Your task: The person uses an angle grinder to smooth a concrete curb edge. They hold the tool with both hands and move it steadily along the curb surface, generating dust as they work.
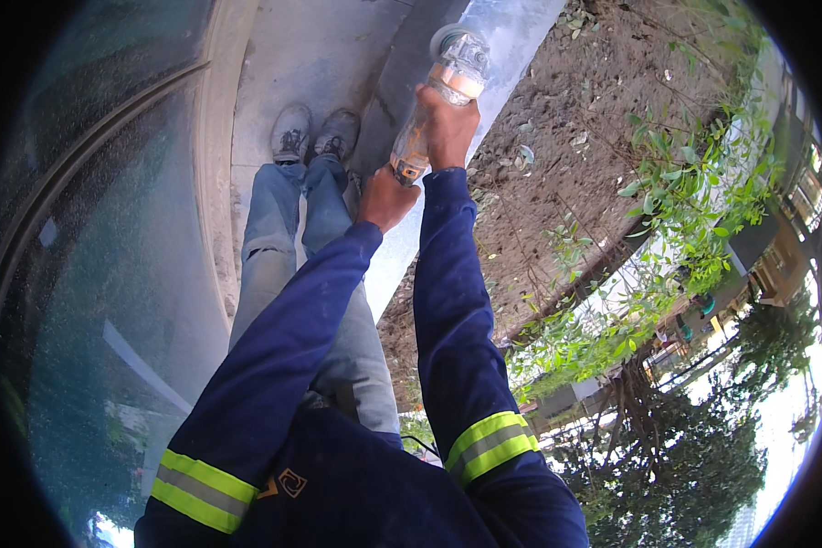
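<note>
A dusty orange and grey angle grinder (413, 149) lies lengthwise between my two hands above a pale concrete ledge (511, 35). My left hand (390, 198) is closed round its rear end. Farther forward, my right hand (450, 128) wraps the body just behind the gear head. At the far end, the round disc (447, 38) is at the ledge's top surface; I cannot tell whether it touches. Pale dust coats the tool and the ledge.
My feet in dusty shoes (291, 133) stand on a concrete walkway (324, 46) left of the ledge. A glass wall (128, 247) runs along the left. To the right are bare soil (557, 164) and leafy green plants (676, 192).
</note>
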